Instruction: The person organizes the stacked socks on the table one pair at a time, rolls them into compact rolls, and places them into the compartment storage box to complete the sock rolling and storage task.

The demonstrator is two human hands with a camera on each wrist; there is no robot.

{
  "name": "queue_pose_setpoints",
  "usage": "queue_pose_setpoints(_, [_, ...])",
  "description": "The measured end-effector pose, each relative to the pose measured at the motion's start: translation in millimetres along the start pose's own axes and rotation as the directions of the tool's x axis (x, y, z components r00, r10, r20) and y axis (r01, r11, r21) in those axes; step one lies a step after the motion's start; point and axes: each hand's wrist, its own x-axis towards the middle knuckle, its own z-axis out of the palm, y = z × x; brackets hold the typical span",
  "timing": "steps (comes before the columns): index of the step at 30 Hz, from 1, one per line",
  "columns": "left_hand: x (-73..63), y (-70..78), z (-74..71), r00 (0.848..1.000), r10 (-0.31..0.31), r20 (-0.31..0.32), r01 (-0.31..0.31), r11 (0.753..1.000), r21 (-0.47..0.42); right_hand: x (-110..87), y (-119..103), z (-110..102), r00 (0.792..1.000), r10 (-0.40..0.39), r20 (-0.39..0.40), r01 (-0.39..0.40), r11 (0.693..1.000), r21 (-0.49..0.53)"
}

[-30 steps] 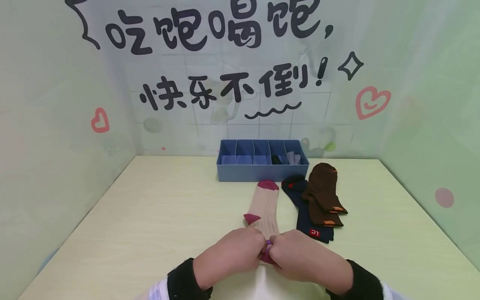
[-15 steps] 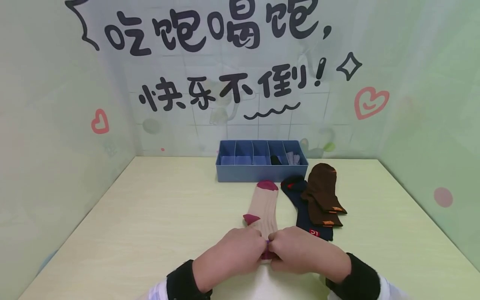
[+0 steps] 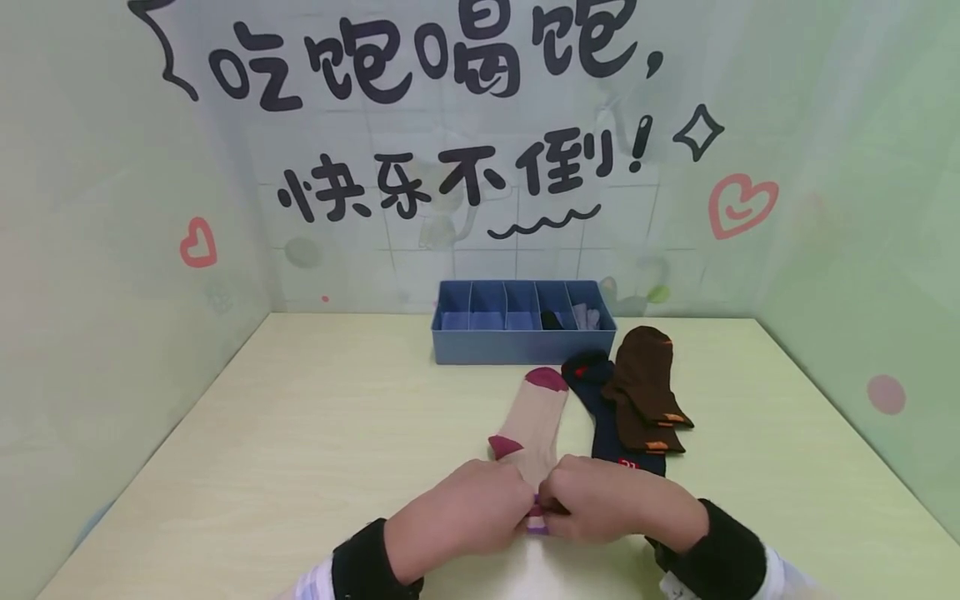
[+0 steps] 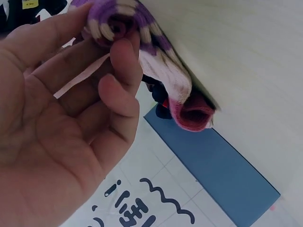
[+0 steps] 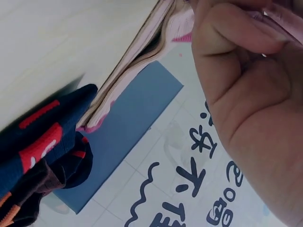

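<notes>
A pink sock point(image 3: 534, 417) with magenta toe and heel lies lengthwise in front of me in the head view. Its near end is wound into a roll point(image 4: 124, 19), striped purple and cream, in the left wrist view. My left hand point(image 3: 476, 507) pinches this roll from the left, fingertips at its spiral end. From the other side my right hand point(image 3: 596, 500) grips it with curled fingers; the right wrist view hides most of that grip. Edge-on there, the sock's fabric point(image 5: 135, 56) shows in layers.
Right of the pink sock lie a navy sock point(image 3: 592, 408) with a red label and brown socks point(image 3: 647, 375) partly over it. Behind them stands a blue divided box point(image 3: 525, 347), dark and grey bundles in its two right compartments. A printed backdrop point(image 3: 337, 275) closes off the back.
The sock's toe has swung right and slightly toward me. Striped fabric now shows below my fingers, and my right hand has shifted a little while keeping its grip.
</notes>
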Motion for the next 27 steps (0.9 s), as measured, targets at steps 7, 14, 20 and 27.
queue_pose_setpoints(7, [-0.8,-4.2,-1.7,0.999,0.000,0.045,0.002,0.999,-0.051,-2.8,-6.4,1.2,0.990,-0.065,-0.127,0.052,0.994,-0.100])
queue_pose_setpoints(14, [0.7,-5.9,-1.9,0.999,-0.020,0.025,0.021,0.998,-0.063,-5.6,-18.0,2.9,0.978,-0.118,-0.171,0.056,0.942,-0.332])
queue_pose_setpoints(20, [0.3,-0.5,-0.4,0.999,-0.039,-0.020,0.039,0.999,0.007,-8.6,-22.9,7.2,0.987,-0.108,-0.118,0.050,0.910,-0.411])
queue_pose_setpoints(27, [-0.3,8.7,7.3,0.986,-0.023,-0.168,0.073,0.953,0.296,-6.5,-18.4,9.5,0.970,-0.165,-0.177,0.059,0.871,-0.488])
